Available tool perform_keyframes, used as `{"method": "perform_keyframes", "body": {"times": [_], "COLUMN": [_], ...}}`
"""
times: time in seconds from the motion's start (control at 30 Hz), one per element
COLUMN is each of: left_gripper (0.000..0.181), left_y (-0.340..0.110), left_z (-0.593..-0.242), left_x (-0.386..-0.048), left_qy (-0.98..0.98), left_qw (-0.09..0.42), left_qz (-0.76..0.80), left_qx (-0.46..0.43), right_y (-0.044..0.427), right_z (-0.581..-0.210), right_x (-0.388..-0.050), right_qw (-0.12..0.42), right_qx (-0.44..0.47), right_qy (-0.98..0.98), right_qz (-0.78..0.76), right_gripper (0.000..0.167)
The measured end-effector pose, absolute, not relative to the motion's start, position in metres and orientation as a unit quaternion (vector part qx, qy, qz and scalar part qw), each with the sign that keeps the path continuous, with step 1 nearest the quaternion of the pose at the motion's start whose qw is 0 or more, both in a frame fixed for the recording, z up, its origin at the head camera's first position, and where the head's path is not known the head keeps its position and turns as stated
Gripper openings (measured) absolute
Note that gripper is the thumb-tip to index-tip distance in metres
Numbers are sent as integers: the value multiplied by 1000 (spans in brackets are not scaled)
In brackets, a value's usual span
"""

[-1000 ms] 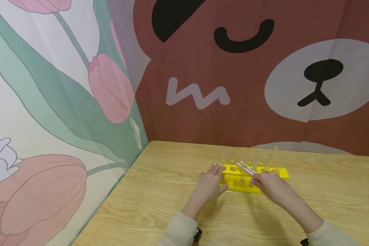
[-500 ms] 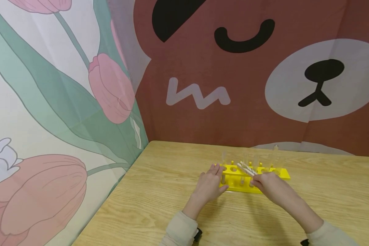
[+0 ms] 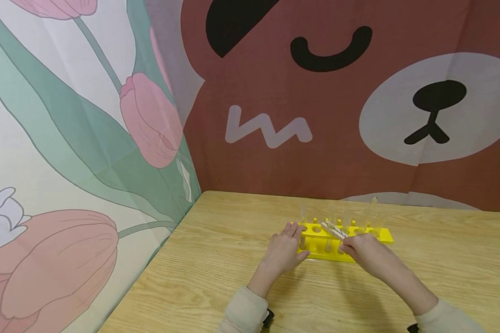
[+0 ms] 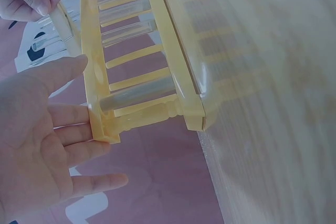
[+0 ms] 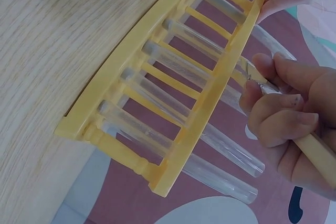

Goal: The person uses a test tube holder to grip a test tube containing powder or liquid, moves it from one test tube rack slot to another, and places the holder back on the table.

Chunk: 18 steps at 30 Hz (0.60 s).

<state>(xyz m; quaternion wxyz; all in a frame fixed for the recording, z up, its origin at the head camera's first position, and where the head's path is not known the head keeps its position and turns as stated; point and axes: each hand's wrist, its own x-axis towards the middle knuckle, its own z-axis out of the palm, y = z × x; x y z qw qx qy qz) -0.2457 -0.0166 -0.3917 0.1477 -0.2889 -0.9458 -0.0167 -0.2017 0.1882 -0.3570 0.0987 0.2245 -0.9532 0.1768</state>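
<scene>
A yellow test tube rack (image 3: 384,235) stands on the table with several clear test tubes upright in it. My left hand (image 3: 281,249) rests at the rack's left end, its fingers fairly straight and touching the end of the top bar (image 4: 94,77). In my right hand (image 3: 371,254) I grip a wooden test tube clamp (image 3: 334,230) with a metal spring. Its tips lie over the top bar, close to a tube near the middle; whether they are around that tube I cannot tell. A greyish tube (image 4: 139,93) stands in the slot nearest my left hand.
The wood-grain table (image 3: 216,240) ends at a fabric backdrop (image 3: 254,171) with a bear print behind and a tulip-print cloth (image 3: 75,162) on the left. Tubes (image 5: 226,182) at the rack's right end rise well above the top bar.
The clamp's tips sit slightly lower over the rack. Both hands and the rack hold almost the same place.
</scene>
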Motion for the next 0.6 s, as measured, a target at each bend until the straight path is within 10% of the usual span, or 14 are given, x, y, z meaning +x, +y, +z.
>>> {"method": "perform_keyframes", "body": {"times": [0.6], "left_gripper": [59], "left_y": [-17], "left_z": [-393], "left_x": [-247], "left_qy": [-944], "left_qw": [156], "left_qz": [-25], "left_qx": [-291], "right_y": [189], "right_z": [-357], "right_x": [-203], "right_qw": [95], "right_qx": [218], "right_qy": [-955], "right_qz": [180], "right_gripper": [19]}}
